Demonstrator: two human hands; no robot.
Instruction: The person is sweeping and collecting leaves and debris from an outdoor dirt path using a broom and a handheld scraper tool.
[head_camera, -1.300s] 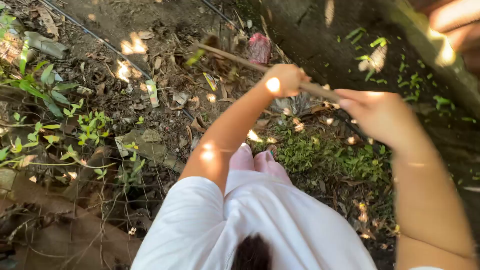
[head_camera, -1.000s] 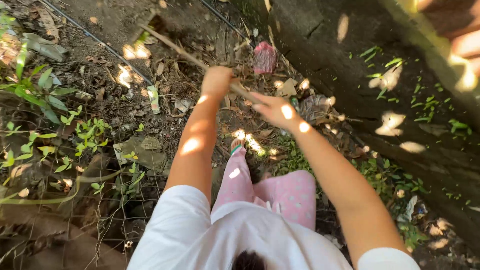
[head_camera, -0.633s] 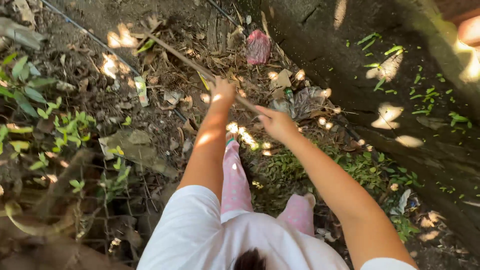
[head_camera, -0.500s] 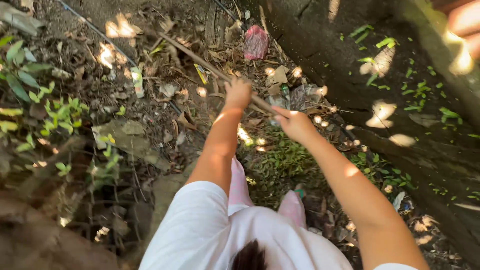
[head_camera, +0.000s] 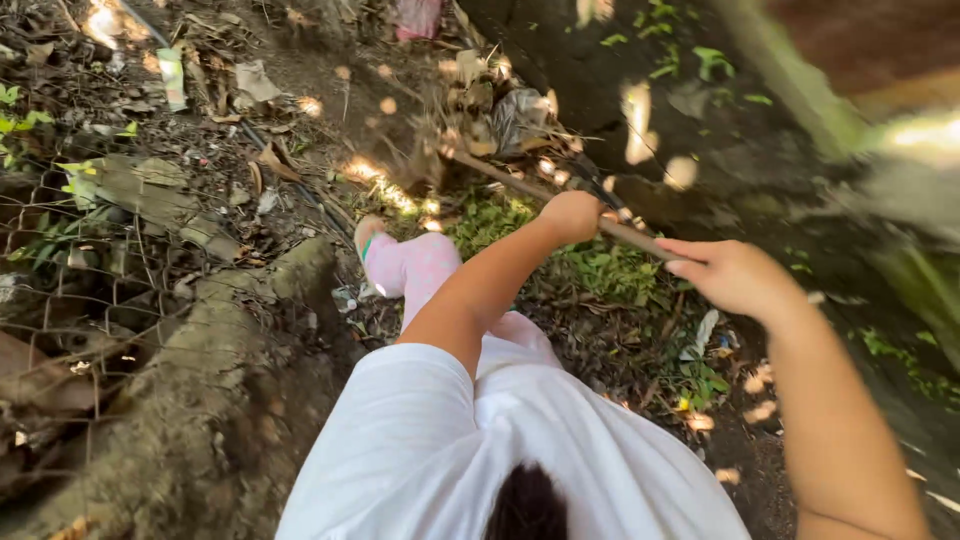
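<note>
A white shirt is showing below, with pale pink trousers dotted in lighter spots. The stick is looking brown. Dry leaves are lying tan and brown over dark soil, green weeds are growing beside them, and a grey crumpled wrapper is sitting among yellow sun flecks.

Thin brown stick, slanted over leaf litter, blurred.
</note>
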